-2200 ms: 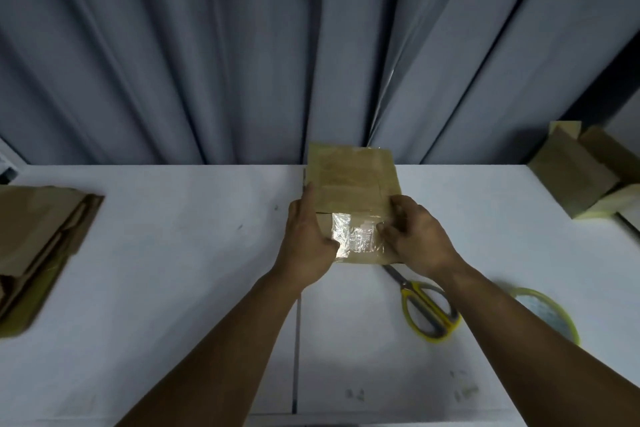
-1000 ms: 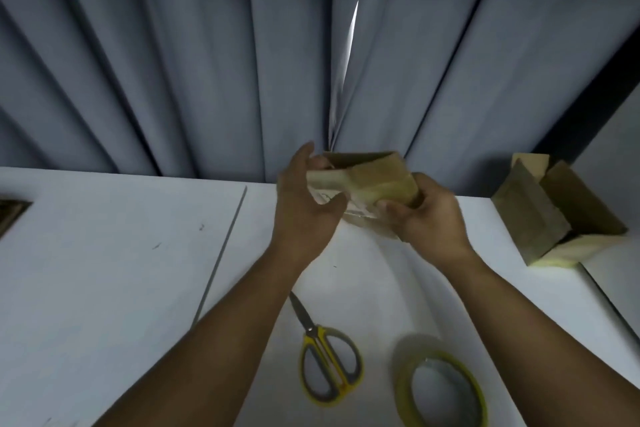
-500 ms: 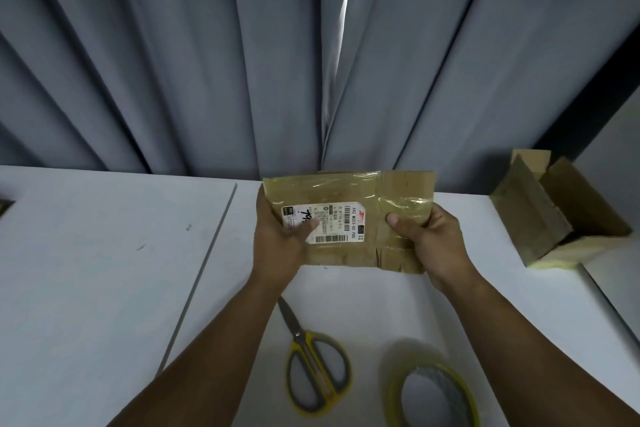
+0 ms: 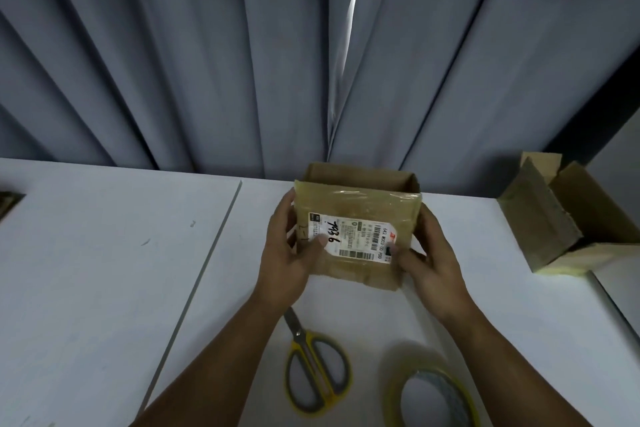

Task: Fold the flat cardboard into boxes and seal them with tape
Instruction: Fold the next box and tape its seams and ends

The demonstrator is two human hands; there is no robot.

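Head view. One cardboard box is held between both hands over the far middle of the white table, just in front of the grey curtain. It is squared up into box form, and its top is seen to be open, with the inside of the far wall exposed. The near face is covered with glossy clear tape and carries a printed shipping label.

The left hand is closed round the box's left side, thumb pressed on the label and fingers wrapped behind the edge. The right hand is closed round the right side likewise, thumb on the lower right corner of the near face. Whether the box rests on the table or is held just clear of it cannot be told. The underside is hidden, so its seal cannot be confirmed.

The yellow-handled scissors and the tape roll are laid on the table near the person, untouched, the roll to the right of the scissors. A second box is set at the right end of the table, erected, with its flaps open. A sliver of brown cardboard is visible at the left edge; its amount cannot be judged.

Progress is judged as partial: this box is formed, its top closure and taping are judged outstanding, and the second box appears unsealed on top as well.
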